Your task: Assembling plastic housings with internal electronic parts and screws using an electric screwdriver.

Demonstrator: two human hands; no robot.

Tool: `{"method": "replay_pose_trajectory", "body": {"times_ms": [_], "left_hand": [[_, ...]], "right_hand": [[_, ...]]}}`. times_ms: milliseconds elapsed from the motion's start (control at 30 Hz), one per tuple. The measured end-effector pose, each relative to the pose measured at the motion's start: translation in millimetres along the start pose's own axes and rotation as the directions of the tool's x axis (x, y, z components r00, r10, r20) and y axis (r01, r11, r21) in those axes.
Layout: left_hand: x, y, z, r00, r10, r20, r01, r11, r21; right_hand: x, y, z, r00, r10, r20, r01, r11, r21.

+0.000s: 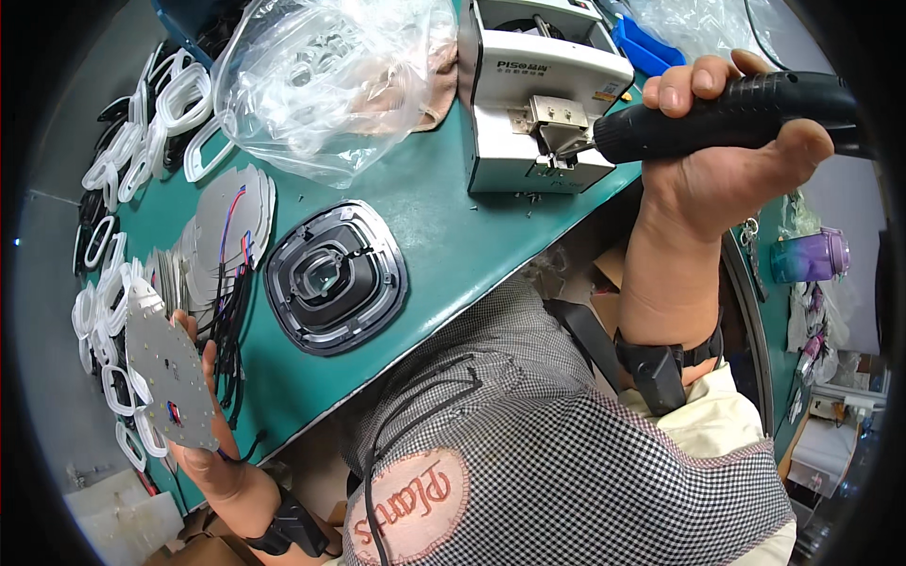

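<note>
My right hand is closed around a black electric screwdriver, held level with its tip at the front outlet of a white screw feeder. Whether a screw sits on the tip is too small to tell. At the left, my left hand grips a thin grey LED board from behind, tilted upright, with small light dots and a red-and-blue wire connector on its face. Between the hands a black rounded-square lamp housing lies on the green table, a round clear lens at its centre.
Stacked grey boards with dark cables lie beyond my left hand. White and black ring frames line the left edge. A clear plastic bag, a blue tray and loose screws surround the feeder. A purple-teal cup stands right.
</note>
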State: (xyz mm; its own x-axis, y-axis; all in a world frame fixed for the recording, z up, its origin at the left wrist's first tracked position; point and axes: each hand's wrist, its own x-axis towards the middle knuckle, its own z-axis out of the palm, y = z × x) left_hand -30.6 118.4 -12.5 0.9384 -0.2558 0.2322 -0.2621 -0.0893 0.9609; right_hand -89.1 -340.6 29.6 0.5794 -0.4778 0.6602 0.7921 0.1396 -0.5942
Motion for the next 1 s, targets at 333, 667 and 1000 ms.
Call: {"method": "replay_pose_trajectory", "body": {"times_ms": [333, 667, 1000], "left_hand": [[6, 0, 11, 1.0, -0.024, 0.009, 0.024, 0.998, 0.054], [-4, -2, 9, 0.999, -0.046, 0.008, 0.043, 0.97, 0.241], [10, 11, 19, 0.973, 0.016, 0.23, -0.149, 0.807, 0.572]], "right_hand": [[2, 21, 6, 0.997, -0.041, -0.065, 0.026, 0.975, -0.221], [2, 24, 54, 0.971, 0.158, -0.177, -0.193, 0.959, -0.207], [-9, 28, 74, 0.932, 0.25, 0.262, -0.305, 0.932, 0.195]]}}
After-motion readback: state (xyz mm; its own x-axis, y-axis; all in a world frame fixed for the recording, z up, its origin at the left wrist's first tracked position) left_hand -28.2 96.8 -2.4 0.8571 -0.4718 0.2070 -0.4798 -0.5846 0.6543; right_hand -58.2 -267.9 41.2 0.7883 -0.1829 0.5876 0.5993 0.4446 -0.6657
